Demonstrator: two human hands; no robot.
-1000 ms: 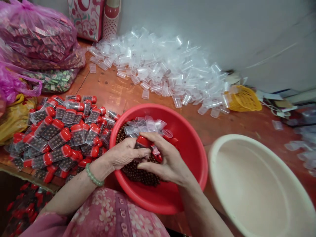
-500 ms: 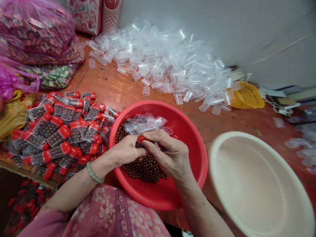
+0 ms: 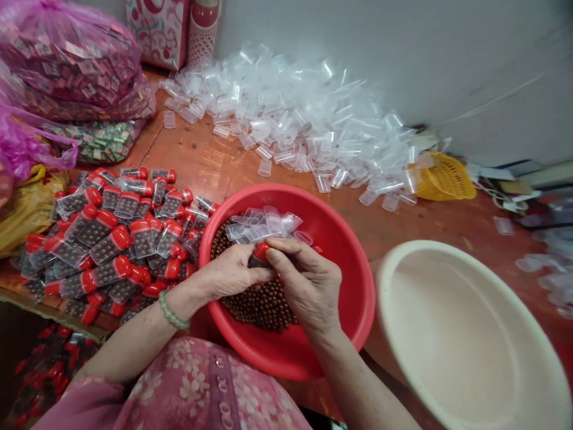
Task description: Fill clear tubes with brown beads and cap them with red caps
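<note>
One small flat clear-plastic container with a red cap (image 3: 258, 255), dark inside, held over the basin. Left hand (image 3: 233, 272): thumb and fingers clamped on the container's body. Right hand (image 3: 308, 278): thumb and fingertips together at the red cap.

One round red plastic basin (image 3: 353, 286), beneath both sets of fingers. In it:
– glossy brown round beads (image 3: 264, 307), directly below the fingertips;
– a cluster of clear plastic sleeves (image 3: 273, 221), just beyond the fingers.

One heap of red-capped, bead-filled clear containers (image 3: 107, 239), left of the left fingers. One large pile of loose clear plastic sleeves (image 3: 304, 113), well beyond the fingers. One cream oval basin (image 3: 465, 334), right of the right fingers. One pale-green bead bracelet (image 3: 172, 310), behind the left fingers, on the wrist.
</note>
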